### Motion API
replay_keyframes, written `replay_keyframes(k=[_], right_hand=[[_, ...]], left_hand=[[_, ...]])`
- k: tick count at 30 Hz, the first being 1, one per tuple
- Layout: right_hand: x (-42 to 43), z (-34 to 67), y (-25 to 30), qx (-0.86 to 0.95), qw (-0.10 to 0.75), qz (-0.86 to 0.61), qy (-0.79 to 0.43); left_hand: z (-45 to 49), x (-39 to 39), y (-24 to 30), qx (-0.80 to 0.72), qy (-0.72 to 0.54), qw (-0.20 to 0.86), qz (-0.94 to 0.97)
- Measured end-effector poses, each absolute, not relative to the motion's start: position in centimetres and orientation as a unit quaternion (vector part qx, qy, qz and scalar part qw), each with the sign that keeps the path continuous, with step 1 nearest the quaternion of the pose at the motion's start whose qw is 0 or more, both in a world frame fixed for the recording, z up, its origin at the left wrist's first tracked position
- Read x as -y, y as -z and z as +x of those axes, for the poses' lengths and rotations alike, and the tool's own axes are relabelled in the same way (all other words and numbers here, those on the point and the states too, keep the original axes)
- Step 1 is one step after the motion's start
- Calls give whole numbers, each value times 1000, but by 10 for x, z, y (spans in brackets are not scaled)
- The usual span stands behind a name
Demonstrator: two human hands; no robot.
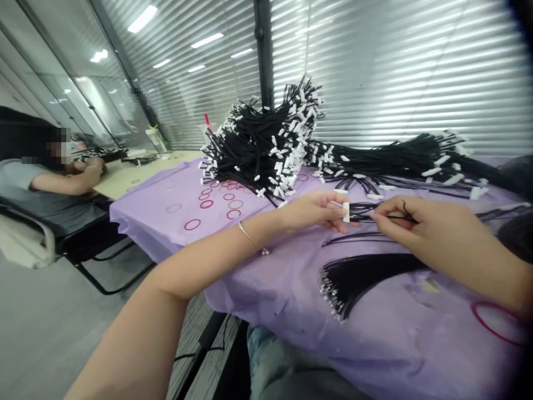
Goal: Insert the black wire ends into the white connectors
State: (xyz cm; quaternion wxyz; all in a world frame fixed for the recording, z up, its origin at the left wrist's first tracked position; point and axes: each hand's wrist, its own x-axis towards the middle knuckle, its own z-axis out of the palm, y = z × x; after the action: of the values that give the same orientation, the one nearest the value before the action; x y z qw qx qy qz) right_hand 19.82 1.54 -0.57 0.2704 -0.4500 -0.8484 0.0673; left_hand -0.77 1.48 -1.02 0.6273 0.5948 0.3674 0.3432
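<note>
One white connector housing (pixel 346 212), pinched by the left hand (pixel 314 211), could slip if the right hand (pixel 435 225), apparently gripping its black wires (pixel 361 211), tugs.

One held connector (pixel 346 213), one straw (pixel 207 119)

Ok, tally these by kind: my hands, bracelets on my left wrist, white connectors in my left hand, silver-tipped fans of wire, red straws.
Left hand and right hand: 2
Bracelet: 1
Held connector: 1
Silver-tipped fan: 1
Red straw: 1
Total: 6
</note>
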Motion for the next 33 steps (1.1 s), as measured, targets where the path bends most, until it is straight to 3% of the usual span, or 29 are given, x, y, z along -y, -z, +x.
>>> replay_keyframes(k=[22, 33], right_hand=[[-10, 196, -4, 850, 303, -411, -126], [-15, 202, 6, 861, 317, -390, -83]], left_hand=[[-13, -21, 16, -322, -359, 620, 619], [-14, -21, 19, -296, -357, 650, 602]])
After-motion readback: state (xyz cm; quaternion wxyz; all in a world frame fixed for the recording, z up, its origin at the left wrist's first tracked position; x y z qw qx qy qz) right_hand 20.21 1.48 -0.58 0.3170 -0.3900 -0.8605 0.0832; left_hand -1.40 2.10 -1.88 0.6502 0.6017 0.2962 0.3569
